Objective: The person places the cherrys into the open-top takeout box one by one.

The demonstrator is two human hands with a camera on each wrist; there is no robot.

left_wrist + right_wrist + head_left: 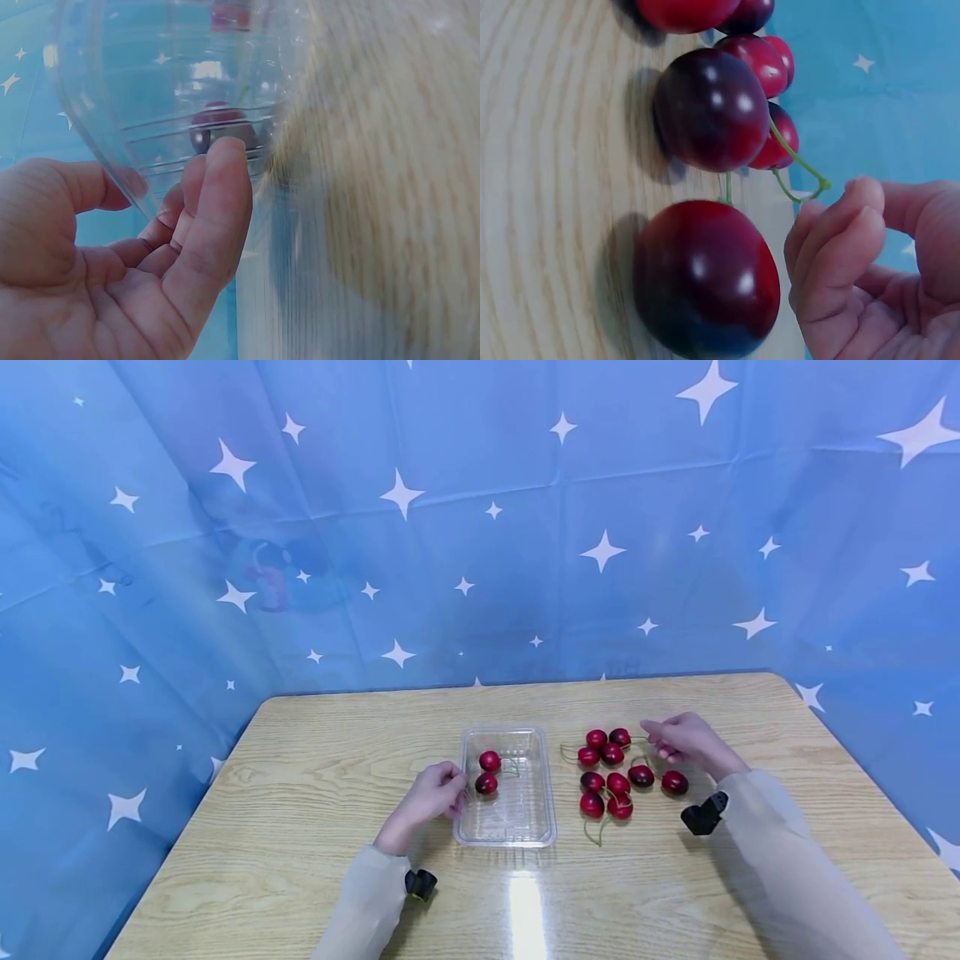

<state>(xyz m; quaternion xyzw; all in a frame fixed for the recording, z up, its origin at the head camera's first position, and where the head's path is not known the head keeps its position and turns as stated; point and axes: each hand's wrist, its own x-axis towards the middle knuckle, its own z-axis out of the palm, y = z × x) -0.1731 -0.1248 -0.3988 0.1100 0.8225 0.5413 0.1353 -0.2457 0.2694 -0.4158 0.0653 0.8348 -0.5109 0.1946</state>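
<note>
A clear plastic tray (543, 793) lies mid-table with two dark red cherries (488, 772) in its left half. My left hand (456, 793) holds the tray's left rim; in the left wrist view the thumb and fingers of the left hand (176, 176) lie on either side of the tray wall (112, 112), one cherry (221, 124) showing through it. Several loose cherries (611, 777) with green stems lie right of the tray. My right hand (651, 733) hovers over their far right side, fingers half curled. The right hand (885, 217) is beside a stem tip (821, 183), with nothing between its fingers.
The wooden table (300, 827) has rounded corners, with its far edge against a blue star-patterned cloth (480, 527) that also hangs on both sides. One cherry (674, 782) lies apart, close to my right wrist.
</note>
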